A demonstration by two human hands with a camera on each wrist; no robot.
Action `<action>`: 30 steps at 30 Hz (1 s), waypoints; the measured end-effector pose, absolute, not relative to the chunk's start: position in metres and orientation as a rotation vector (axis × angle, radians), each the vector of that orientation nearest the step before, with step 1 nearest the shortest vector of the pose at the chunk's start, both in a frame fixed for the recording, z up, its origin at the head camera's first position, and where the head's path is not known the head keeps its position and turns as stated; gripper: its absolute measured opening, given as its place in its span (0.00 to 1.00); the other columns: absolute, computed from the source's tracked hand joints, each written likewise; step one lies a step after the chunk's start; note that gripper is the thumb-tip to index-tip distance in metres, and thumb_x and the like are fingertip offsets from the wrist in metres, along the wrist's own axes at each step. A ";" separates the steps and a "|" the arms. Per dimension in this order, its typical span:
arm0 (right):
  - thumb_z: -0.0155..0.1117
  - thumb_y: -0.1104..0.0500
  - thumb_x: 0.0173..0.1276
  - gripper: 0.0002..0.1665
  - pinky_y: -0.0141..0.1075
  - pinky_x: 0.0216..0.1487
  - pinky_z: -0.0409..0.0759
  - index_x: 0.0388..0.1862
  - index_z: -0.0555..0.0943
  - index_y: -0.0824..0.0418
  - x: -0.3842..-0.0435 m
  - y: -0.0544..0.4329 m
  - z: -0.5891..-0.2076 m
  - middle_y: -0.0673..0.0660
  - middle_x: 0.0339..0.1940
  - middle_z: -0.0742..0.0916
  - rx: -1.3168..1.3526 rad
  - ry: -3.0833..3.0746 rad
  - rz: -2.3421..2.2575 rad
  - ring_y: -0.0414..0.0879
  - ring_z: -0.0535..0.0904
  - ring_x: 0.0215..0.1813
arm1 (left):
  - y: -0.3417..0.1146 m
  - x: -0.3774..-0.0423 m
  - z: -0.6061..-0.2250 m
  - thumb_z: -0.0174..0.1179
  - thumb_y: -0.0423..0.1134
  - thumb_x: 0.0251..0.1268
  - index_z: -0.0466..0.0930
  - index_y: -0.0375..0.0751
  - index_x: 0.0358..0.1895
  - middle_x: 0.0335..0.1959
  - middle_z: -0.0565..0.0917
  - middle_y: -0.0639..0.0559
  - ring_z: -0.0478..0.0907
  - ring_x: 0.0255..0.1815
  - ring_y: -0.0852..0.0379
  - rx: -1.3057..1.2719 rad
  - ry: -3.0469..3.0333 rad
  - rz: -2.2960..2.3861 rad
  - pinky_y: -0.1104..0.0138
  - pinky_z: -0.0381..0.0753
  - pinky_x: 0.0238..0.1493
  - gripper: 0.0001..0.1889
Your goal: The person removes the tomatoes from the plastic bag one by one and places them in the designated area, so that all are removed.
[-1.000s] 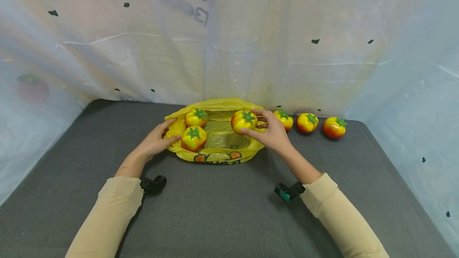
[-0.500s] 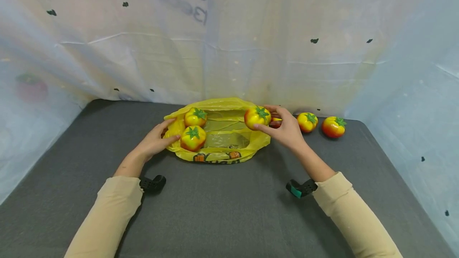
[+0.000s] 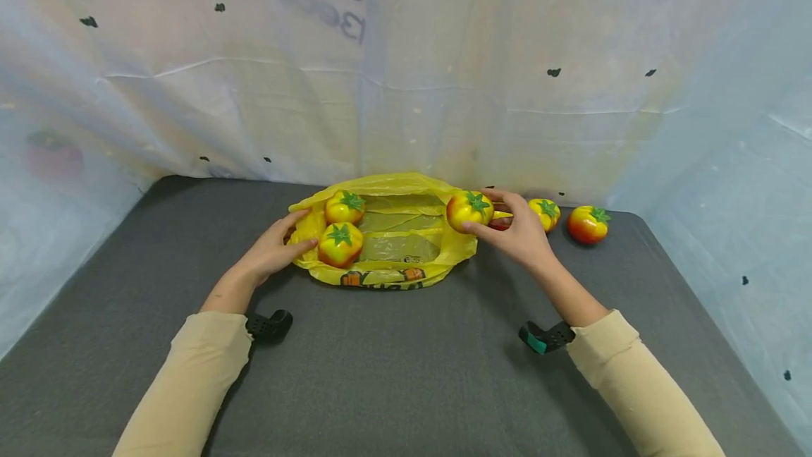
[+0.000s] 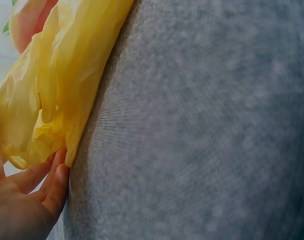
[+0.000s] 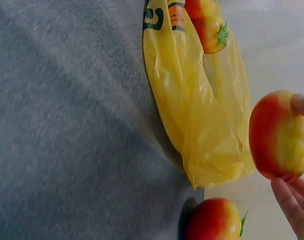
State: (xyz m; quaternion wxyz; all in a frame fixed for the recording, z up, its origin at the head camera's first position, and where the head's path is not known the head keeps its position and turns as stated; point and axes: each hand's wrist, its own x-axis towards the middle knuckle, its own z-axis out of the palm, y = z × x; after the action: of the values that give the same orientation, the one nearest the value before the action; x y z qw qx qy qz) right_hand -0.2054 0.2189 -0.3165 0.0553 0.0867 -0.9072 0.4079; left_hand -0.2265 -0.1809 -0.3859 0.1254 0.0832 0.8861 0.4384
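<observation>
A yellow plastic bag (image 3: 453, 252) lies on the dark cloth with its mouth spread wide. Inside its left part sit two shiny yellow-red tomatoes, a rear tomato (image 3: 343, 209) and a front tomato (image 3: 339, 245), each with a green leafy top. My left hand (image 3: 269, 252) holds the bag's left side, thumb toward the front and fingers toward the back; in the left wrist view the fingertips meet the crumpled plastic (image 4: 51, 115). Between thumb and fingers, my right hand (image 3: 517, 231) grips another tomato (image 5: 277, 135), raised over the bag's right rim.
Right of the bag stand a tomato (image 3: 501, 222) largely hidden by the right hand, a middle tomato (image 3: 545, 211) and an outer tomato (image 3: 587, 226). A pale sheet wall (image 3: 419, 90) rises behind the table (image 3: 393, 372) and along both sides.
My right hand has moved rightward with its tomato, from above the bag's opening to its right rim, and now covers more of the nearest tomato in the row. The left hand keeps its place.
</observation>
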 end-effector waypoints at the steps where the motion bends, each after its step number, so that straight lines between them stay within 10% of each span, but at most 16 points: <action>1: 0.73 0.44 0.56 0.42 0.48 0.54 0.80 0.68 0.70 0.54 -0.205 0.220 -0.316 0.60 0.65 0.73 0.259 -2.756 1.232 0.55 0.77 0.59 | -0.181 -0.226 -0.386 0.52 0.48 0.73 0.43 0.44 0.78 0.77 0.45 0.33 0.46 0.74 0.29 0.245 2.581 1.278 0.39 0.54 0.69 0.38; 30: 0.70 0.44 0.60 0.41 0.52 0.53 0.79 0.67 0.70 0.60 -0.190 0.258 -0.333 0.64 0.62 0.76 0.189 -2.857 0.975 0.60 0.79 0.52 | -0.181 -0.225 -0.386 0.52 0.49 0.73 0.43 0.44 0.78 0.76 0.44 0.31 0.46 0.74 0.29 0.232 2.584 1.265 0.38 0.53 0.69 0.38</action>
State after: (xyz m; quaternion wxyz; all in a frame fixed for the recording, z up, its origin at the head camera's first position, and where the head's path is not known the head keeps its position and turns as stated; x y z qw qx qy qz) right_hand -0.1904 0.2579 -0.3334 0.0585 0.0625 -0.9429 0.3218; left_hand -0.2253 -0.1809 -0.3859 0.1271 0.0799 0.8879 0.4348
